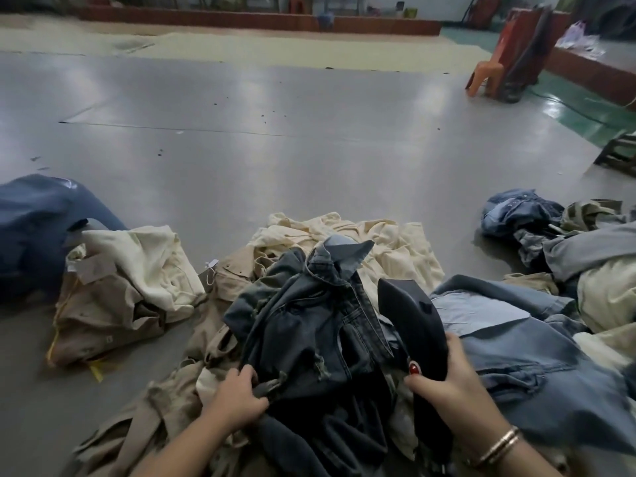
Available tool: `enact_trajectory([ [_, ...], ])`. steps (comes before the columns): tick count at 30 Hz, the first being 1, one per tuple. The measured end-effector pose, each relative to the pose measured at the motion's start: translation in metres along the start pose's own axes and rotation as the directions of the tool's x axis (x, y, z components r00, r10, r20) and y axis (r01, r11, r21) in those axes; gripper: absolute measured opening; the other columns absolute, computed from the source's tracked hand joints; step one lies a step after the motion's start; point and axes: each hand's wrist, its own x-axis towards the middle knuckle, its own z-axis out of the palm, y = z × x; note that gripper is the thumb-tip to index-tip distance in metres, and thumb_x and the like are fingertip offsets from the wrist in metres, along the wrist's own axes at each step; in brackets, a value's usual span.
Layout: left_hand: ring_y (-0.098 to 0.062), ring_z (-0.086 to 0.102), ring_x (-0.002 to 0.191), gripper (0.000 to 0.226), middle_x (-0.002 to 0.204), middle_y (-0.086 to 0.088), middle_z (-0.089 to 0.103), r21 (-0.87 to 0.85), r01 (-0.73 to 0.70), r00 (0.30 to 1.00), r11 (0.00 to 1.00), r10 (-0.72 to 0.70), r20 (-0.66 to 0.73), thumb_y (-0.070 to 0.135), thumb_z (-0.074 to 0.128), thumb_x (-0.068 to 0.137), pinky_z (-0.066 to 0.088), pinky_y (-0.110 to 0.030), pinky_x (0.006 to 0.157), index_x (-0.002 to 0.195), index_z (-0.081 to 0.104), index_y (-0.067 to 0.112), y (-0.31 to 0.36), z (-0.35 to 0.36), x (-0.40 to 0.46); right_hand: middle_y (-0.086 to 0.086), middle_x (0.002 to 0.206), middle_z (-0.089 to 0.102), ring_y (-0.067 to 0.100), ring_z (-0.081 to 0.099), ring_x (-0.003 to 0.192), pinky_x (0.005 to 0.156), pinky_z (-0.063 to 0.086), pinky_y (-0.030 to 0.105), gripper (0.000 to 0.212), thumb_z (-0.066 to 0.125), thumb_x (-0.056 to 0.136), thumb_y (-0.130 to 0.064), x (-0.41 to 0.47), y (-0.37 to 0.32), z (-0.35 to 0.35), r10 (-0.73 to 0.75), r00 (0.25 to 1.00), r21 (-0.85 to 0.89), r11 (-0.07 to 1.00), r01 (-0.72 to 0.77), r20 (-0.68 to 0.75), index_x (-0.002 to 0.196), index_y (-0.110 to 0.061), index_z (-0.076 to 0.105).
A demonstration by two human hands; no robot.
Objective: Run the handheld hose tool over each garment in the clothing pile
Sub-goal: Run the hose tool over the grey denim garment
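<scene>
Gripping one hose tool (409,325), two hands

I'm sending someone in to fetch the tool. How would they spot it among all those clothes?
Look at the big clothing pile on the grey floor, at its near middle. There the right hand grips a black hose tool with a wide pointed head, lying beside dark jeans held by the left hand. It is the only hard, smooth thing there, with a red button.
</scene>
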Motion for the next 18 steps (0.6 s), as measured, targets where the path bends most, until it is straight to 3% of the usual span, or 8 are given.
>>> enact_trajectory([
  [2,-0.018,0.05,0.107,0.045,0.108,0.003,0.039,-0.122,0.004,0.99,0.993,-0.021,-0.141,0.053,0.066,0.077,0.041,-0.028,0.086,0.103,0.042,0.027,0.003,-0.002,-0.002,0.006,0.091,0.067,0.02,0.063,0.086,0.084,0.049,0.036,0.054,0.075,0.071,0.006,0.004,0.003,0.005,0.029,0.999,0.002,1.0,-0.029,0.019,0.112,-0.015,0.048],
  [4,-0.021,0.049,0.115,0.06,0.12,0.0,0.04,-0.139,-0.006,0.967,0.99,-0.029,-0.252,0.056,0.069,0.074,0.042,-0.03,0.091,0.118,0.043,0.025,0.003,-0.007,-0.001,0.009,0.098,0.067,0.024,0.063,0.094,0.092,0.048,0.039,0.057,0.078,0.071,0.005,0.01,0.008,0.011,0.077,0.997,0.026,0.997,-0.078,0.032,0.115,-0.012,0.047],
  [7,-0.027,0.043,0.127,0.082,0.139,-0.008,0.037,-0.178,0.057,0.968,0.982,-0.098,-0.231,0.052,0.071,0.073,0.04,-0.037,0.103,0.138,0.033,0.019,-0.002,-0.012,0.004,0.007,0.103,0.062,0.02,0.06,0.092,0.084,0.047,0.031,0.059,0.077,0.072,0.005,0.027,0.019,0.019,0.138,0.99,0.037,0.99,-0.139,0.038,0.117,-0.012,0.043],
  [11,-0.032,0.034,0.134,0.103,0.148,-0.017,0.028,-0.416,0.129,0.952,0.9,-0.23,-0.203,0.051,0.078,0.068,0.033,-0.038,0.107,0.146,0.021,0.016,-0.002,-0.012,0.007,0.006,0.094,0.061,0.017,0.059,0.081,0.068,0.046,0.025,0.051,0.075,0.076,0.0,0.054,0.031,0.037,0.207,0.978,0.067,0.976,-0.208,0.031,0.116,-0.009,0.044],
  [15,-0.029,0.02,0.143,0.123,0.155,-0.013,0.013,-0.413,0.018,0.947,0.911,-0.147,-0.284,0.053,0.082,0.061,0.025,-0.042,0.114,0.15,0.003,0.022,0.016,-0.021,0.024,0.01,0.089,0.067,0.024,0.063,0.08,0.074,0.051,0.035,0.041,0.077,0.078,-0.013,0.086,0.028,0.06,0.211,0.977,0.059,0.976,-0.211,0.014,0.111,-0.003,0.055],
  [18,-0.028,0.021,0.143,0.13,0.157,-0.011,0.015,-0.496,0.011,0.96,0.868,-0.149,-0.239,0.048,0.084,0.062,0.025,-0.04,0.114,0.152,-0.006,0.023,0.041,-0.024,0.042,-0.002,0.082,0.069,0.014,0.065,0.075,0.066,0.051,0.026,0.028,0.075,0.08,-0.022,0.109,0.008,0.077,0.089,0.995,0.019,0.996,-0.09,0.041,0.102,-0.013,0.06],
])
